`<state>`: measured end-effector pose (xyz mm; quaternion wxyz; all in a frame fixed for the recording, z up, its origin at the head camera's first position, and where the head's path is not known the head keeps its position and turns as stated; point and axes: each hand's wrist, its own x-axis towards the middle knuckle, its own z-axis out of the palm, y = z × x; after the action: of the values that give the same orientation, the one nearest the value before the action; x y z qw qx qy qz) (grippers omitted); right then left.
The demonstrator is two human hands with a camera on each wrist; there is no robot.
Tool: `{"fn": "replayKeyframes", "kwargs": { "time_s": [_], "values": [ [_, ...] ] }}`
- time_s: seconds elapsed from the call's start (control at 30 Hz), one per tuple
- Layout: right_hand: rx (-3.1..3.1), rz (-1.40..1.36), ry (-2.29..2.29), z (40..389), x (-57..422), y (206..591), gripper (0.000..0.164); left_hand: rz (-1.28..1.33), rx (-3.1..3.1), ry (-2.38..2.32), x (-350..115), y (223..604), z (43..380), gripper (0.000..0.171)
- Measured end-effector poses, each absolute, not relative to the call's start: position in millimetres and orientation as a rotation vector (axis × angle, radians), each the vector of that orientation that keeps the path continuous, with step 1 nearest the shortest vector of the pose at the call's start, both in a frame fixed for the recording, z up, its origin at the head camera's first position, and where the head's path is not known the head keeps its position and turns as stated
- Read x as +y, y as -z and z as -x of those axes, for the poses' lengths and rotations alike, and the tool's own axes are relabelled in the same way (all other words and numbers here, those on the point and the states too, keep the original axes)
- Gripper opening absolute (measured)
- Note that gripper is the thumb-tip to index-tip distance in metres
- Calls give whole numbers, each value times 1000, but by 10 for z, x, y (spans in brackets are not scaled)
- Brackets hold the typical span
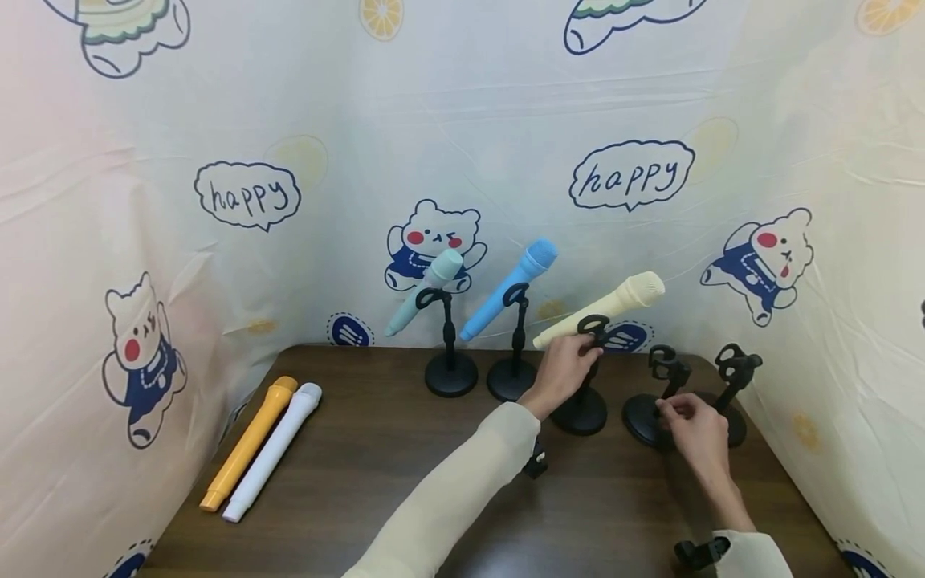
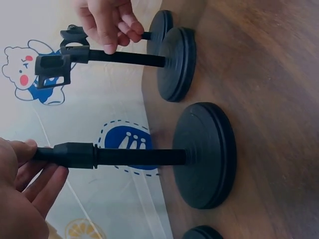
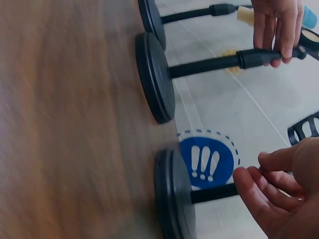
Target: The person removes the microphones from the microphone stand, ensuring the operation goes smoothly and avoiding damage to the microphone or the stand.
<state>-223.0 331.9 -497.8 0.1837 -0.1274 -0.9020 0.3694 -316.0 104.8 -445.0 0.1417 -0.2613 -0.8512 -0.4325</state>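
Note:
My left hand [image 1: 567, 369] pinches the upper pole of a black microphone stand [image 1: 580, 413], just below its clip. A cream microphone [image 1: 614, 303] sits tilted in that clip, head up to the right. In the left wrist view, thumb and fingers close round the stand's collar [image 2: 75, 155]. To the right, my right hand [image 1: 697, 433] has its thumb and fingertips at the pole of another black stand [image 3: 172, 194], pinching it below an empty clip [image 1: 666, 365]. Behind that hand stands one more microphone stand [image 1: 735, 371], its clip also empty and its base partly hidden.
A mint microphone [image 1: 426, 295] and a blue microphone [image 1: 506, 293] rest in stands [image 1: 450, 376] to the left. An orange microphone [image 1: 249, 445] and a white microphone [image 1: 273, 453] lie side by side on the brown table [image 1: 376, 490]. A printed cloth [image 1: 462, 104] hangs behind.

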Motion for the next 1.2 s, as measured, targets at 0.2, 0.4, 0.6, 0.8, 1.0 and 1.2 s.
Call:
{"fn": "replayKeyframes", "kwargs": {
  "time_s": [0.2,0.4,0.6,0.8,1.0,1.2],
  "values": [
    [-2550,197,-1051,2160,3094,4929,21,737,-2413,1216,951,4462,3122,13],
    [-2561,88,-1089,2154,2873,4831,21,712,-2361,1234,835,4475,3080,15],
    [-2550,29,-1195,2161,2646,4740,21,703,-2296,1221,715,4463,3015,14],
    [-2558,-42,-1223,2188,2427,4688,18,707,-2228,1251,579,4422,2908,15],
    [-2551,-100,-1248,2201,2246,4694,14,702,-2199,1251,454,4401,2757,16],
    [-2527,-159,-1322,2198,2063,4734,15,638,-2196,1257,309,4386,2588,16]
  ]
}}
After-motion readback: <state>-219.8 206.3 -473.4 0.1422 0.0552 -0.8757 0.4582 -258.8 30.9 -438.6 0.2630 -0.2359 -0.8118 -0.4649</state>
